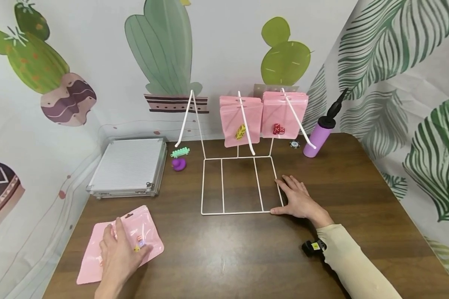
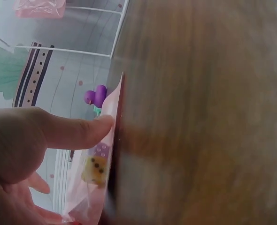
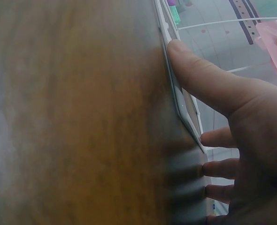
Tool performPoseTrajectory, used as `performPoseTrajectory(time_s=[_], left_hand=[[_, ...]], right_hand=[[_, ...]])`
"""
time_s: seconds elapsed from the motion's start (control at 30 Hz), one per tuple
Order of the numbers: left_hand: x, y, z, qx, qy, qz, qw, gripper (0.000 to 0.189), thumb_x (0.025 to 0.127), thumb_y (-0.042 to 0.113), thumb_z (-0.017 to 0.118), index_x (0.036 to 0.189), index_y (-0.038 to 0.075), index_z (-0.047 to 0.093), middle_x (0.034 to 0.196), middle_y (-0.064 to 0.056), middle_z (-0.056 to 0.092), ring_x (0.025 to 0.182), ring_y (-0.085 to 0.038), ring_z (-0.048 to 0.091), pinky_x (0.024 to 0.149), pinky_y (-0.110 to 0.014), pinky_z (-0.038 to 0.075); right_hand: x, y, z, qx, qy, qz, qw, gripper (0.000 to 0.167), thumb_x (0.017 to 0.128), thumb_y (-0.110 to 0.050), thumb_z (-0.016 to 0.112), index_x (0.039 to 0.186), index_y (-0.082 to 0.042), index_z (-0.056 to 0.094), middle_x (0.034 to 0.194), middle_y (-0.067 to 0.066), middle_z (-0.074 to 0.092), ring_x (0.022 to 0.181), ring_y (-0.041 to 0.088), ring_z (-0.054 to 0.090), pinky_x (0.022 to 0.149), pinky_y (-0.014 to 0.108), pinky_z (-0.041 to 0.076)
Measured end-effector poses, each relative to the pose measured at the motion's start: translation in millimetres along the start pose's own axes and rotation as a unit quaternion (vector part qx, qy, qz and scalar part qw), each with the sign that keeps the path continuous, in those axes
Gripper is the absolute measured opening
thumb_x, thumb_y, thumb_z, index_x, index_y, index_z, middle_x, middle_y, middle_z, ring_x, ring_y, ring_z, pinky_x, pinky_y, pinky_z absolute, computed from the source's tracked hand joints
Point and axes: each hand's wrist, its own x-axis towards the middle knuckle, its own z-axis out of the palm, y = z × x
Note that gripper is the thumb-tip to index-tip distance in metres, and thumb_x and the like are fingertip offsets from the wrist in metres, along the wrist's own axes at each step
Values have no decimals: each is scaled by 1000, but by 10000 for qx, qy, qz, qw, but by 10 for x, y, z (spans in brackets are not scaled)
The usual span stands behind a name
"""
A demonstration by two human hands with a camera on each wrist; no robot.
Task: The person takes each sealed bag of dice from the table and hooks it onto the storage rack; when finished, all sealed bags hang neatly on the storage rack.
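Note:
My left hand (image 1: 119, 254) rests on pink zip bags (image 1: 151, 232) at the table's lower left, thumb extended and fingers spread over them. Through the clear front, a yellow die (image 2: 95, 169) and a purple one show in the left wrist view. My right hand (image 1: 300, 200) touches the front right corner of a white wire display rack (image 1: 232, 213), its fingers spread along the side. On the rack's middle hook hangs a pink bag with yellow dice (image 1: 240, 132). The right hook carries pink bags with red dice (image 1: 278, 129). The left hook (image 1: 185, 118) is bare.
Left of the rack lie a purple rubber duck (image 1: 178, 165) and a mint-green toy (image 1: 180, 152). A silver case (image 1: 129, 164) sits behind the bags. At the back right stand a purple hand pump (image 1: 319, 139) and a poker chip (image 1: 294, 144).

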Motion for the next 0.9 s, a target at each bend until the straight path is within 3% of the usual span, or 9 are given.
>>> performPoseTrajectory(time_s=[0.2,0.4,0.6,0.9], left_hand=[[-2,14,-9,-227,-81,-176,9996,138,58,18,92,155,2,-5,152,-36,2,137,-58,11,103,-73,24],[-7,31,-5,-193,5,-91,9998,141,59,16,92,152,-2,-13,132,-42,25,125,-56,25,97,-68,31],[-32,35,3,-238,-49,70,9997,135,61,12,90,151,-8,-10,123,-40,32,114,-51,34,96,-63,34],[-92,64,11,-140,27,550,9984,132,61,9,89,154,-1,-3,111,-35,48,98,-49,52,82,-59,44]], right_hand=[[18,5,0,5,-15,-11,10000,109,67,-61,80,149,-3,35,155,29,22,143,51,13,111,72,11],[29,12,7,-32,-21,-12,10000,110,67,-62,79,149,-4,34,155,29,22,143,50,13,111,72,11],[22,14,13,-8,-21,-15,10000,110,67,-62,79,149,-4,34,155,28,22,143,50,13,111,72,11],[22,18,11,38,-68,21,10000,111,67,-63,79,150,-4,34,156,28,21,144,50,12,112,71,10]])
